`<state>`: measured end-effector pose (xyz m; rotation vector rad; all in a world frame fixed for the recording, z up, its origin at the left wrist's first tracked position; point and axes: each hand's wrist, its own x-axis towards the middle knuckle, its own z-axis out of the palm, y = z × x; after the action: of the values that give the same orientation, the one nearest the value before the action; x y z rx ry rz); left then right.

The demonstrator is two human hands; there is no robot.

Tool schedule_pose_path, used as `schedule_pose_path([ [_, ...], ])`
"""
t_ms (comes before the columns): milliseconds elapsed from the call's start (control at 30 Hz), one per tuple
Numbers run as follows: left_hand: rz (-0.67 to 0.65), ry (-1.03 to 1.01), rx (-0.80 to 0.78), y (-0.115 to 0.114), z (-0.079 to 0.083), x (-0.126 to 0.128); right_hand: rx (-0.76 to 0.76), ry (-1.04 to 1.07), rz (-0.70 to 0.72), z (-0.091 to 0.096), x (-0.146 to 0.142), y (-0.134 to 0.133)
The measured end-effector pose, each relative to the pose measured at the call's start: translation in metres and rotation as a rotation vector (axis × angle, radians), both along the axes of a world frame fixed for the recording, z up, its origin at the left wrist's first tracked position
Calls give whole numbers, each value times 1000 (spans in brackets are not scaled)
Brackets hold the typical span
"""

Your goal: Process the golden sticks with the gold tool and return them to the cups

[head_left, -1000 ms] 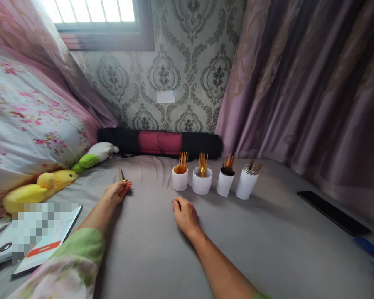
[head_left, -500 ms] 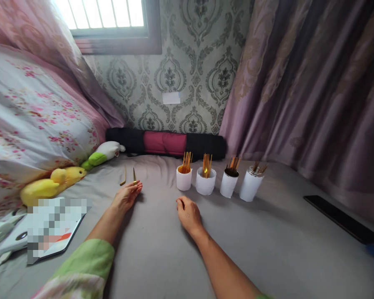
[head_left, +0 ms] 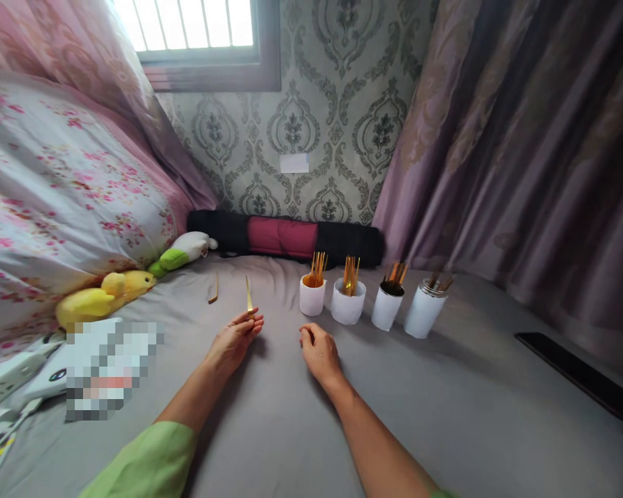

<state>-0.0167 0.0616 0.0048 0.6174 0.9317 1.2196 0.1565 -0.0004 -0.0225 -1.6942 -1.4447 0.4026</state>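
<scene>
My left hand (head_left: 236,339) pinches a thin golden stick (head_left: 249,299) that points upward, a little above the grey bed sheet (head_left: 467,415). A second golden stick (head_left: 214,289) lies on the sheet to its left. Curled into a loose fist, my right hand (head_left: 316,351) rests on the sheet just in front of the cups and holds nothing I can see. Several white cups stand in a row ahead, each with golden or brown sticks upright in it: the leftmost cup (head_left: 312,295), a wider cup (head_left: 348,301), a third cup (head_left: 386,306) and a rightmost cup (head_left: 423,310).
A yellow plush toy (head_left: 101,299) and a green-white plush toy (head_left: 184,249) lie at the left by a floral quilt (head_left: 57,200). A black and red roll (head_left: 285,236) lies against the wall. A dark flat phone (head_left: 581,373) is at right, a white power strip (head_left: 10,366) at far left.
My left hand has come toward the cups with one golden stick held upright. The other stick now lies behind on the sheet. The view has shifted left; my right hand stayed put.
</scene>
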Motion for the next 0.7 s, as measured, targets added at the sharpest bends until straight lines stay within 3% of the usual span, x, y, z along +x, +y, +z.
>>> schedule_pose_path([
  [333,-73,-8,-9,-39,-2,11,19,85,34,-3,3,4],
  [700,-117,-10,1,-64,-8,18,14,217,74,-6,6,8],
])
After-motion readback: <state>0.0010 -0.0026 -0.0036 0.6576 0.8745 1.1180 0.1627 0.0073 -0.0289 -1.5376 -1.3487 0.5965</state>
